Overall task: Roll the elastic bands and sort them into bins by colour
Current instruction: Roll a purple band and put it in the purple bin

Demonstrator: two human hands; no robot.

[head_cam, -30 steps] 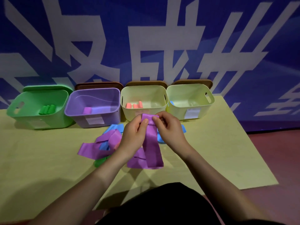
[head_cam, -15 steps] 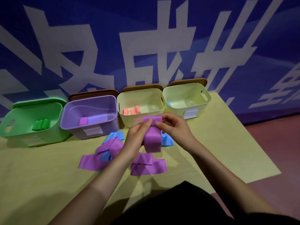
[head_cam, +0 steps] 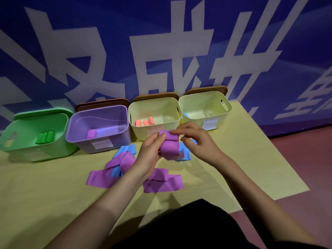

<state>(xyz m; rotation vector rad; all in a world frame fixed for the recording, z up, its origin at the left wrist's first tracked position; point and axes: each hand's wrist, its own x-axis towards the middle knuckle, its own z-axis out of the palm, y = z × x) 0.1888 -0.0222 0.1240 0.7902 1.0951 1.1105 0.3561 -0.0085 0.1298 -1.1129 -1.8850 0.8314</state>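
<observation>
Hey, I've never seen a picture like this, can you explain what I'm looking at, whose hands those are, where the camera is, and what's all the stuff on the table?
No machine here: a person wears a wide-angle camera on the head, looking forward and down, so the two arms reaching in from below are their own. The left hand and right hand both hold a purple band above the table, part of it rolled up. On the table lie more flat bands, purple and blue. Against the wall stand four open bins: a green bin with green rolls, a purple bin with one purple roll, a cream bin with pink rolls, and another cream bin whose contents I cannot make out.
</observation>
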